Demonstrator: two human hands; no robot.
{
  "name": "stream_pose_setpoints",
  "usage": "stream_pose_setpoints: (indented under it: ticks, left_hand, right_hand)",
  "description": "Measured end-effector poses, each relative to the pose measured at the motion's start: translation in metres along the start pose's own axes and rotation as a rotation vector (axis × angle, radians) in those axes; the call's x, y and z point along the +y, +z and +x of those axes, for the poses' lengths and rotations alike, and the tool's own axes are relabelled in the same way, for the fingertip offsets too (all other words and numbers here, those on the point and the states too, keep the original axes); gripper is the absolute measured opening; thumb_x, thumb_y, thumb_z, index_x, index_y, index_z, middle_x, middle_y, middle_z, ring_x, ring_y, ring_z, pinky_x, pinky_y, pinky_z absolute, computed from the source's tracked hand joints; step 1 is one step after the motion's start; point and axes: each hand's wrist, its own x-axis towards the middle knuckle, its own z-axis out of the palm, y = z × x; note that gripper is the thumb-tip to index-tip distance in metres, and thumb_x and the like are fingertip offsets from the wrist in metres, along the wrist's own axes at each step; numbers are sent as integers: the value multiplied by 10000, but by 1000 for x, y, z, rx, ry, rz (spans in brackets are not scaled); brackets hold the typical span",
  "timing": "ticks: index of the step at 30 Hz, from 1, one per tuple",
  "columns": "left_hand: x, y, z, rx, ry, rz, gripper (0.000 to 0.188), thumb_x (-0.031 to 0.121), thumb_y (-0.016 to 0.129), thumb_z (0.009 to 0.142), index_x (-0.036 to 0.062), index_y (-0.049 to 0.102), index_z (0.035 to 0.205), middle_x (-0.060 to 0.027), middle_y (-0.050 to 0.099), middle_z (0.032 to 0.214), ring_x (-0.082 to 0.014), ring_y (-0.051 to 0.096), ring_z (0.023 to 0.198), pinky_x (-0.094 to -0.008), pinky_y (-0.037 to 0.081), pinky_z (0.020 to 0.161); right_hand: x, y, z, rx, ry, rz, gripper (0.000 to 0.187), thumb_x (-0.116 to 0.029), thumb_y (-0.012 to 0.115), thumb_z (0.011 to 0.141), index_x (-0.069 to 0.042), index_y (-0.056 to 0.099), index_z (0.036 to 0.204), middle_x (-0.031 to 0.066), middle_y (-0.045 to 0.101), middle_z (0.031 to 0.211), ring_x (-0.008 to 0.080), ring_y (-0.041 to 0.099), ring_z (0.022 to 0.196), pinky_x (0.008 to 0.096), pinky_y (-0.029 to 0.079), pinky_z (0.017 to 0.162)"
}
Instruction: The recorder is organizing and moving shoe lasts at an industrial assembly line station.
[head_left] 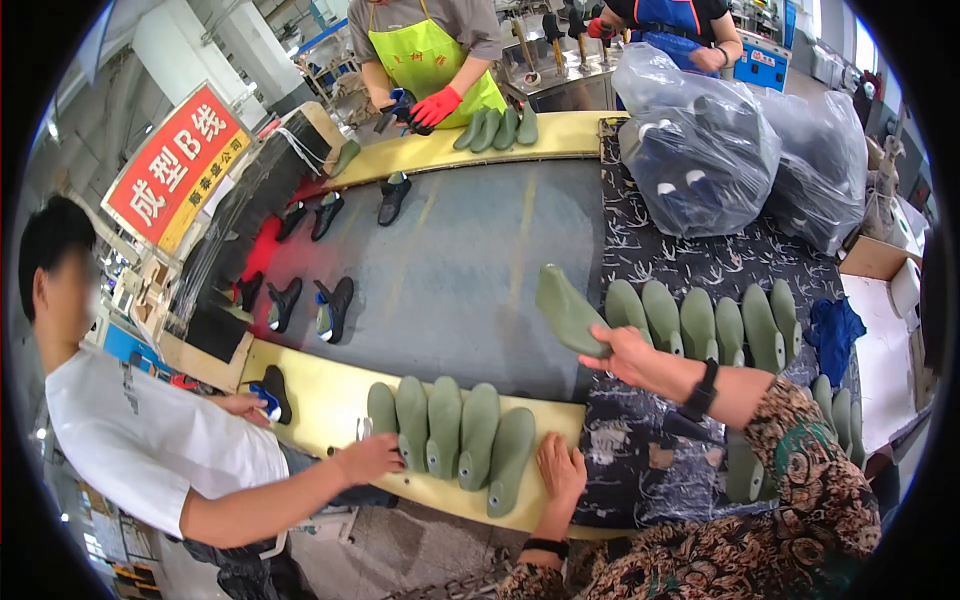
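Note:
My right hand (pixel 626 357) is closed round the narrow end of a green shoe last (pixel 566 308), lifted over the dark belt's right edge. My left hand (pixel 562 470) lies with its fingers stretched on the yellow board (pixel 330 385), holding nothing. Just left of it stands a row of several green lasts (pixel 443 428) on that board. Another row of green lasts (pixel 698 325) sits on the dark patterned cloth (pixel 640 440), right of the held one. A few more lasts (pixel 744 468) are partly hidden by my right arm.
At left, a co-worker in a white shirt (pixel 150 440) reaches one hand to the board's lasts, the other to a black shoe (pixel 272 393). Black shoes (pixel 340 308) ride the belt (pixel 480 260). Across stands a person in a yellow-green apron (pixel 425 60). Clear bags (pixel 700 150) fill the far right.

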Motion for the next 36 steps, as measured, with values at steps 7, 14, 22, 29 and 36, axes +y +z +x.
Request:
stream_pose_setpoints:
  ticks: [7, 14, 22, 29, 36]
  left_hand:
    - [-3, -5, 0, -9, -16, -71, 331, 144, 580, 761, -17, 523, 1044, -180, 482, 1131, -358, 458, 1083, -469, 350, 896]
    - [10, -19, 20, -53, -43, -10, 319, 109, 565, 753, -30, 513, 1035, -202, 473, 1120, -387, 447, 1069, -479, 352, 874]
    - [109, 20, 123, 40, -18, -221, 533, 219, 666, 713, -1, 487, 1164, -246, 403, 1211, -406, 430, 1063, -472, 369, 869]
    - [143, 59, 156, -195, -61, -118, 594, 56, 560, 759, 23, 316, 1299, -367, 374, 1202, -500, 509, 940, -490, 474, 774]
    - [102, 11, 95, -186, -73, -60, 653, 6, 547, 739, 95, 300, 1337, -311, 467, 1102, -464, 555, 832, -499, 480, 695]
  right_hand:
    - [-51, 58, 197, 133, -266, 96, 332, -88, 506, 879, 103, 449, 1145, 187, 520, 1133, 297, 576, 939, 377, 576, 670]
    - [-100, 25, 270, -157, -123, -682, 315, -261, 598, 852, 28, 519, 949, 134, 585, 980, 262, 571, 901, 379, 481, 771]
    - [-126, -115, 170, -360, -307, -2118, 727, -356, 762, 651, 75, 466, 1155, 229, 578, 1037, 298, 586, 920, 356, 476, 749]
    - [-122, -113, 128, -320, 24, -1834, 611, -403, 683, 709, 131, 575, 985, 213, 623, 978, 271, 641, 768, 319, 506, 494]
    - [-86, -96, 78, -200, 299, -1540, 378, -216, 598, 741, 150, 591, 835, 209, 641, 731, 271, 655, 566, 324, 568, 482]
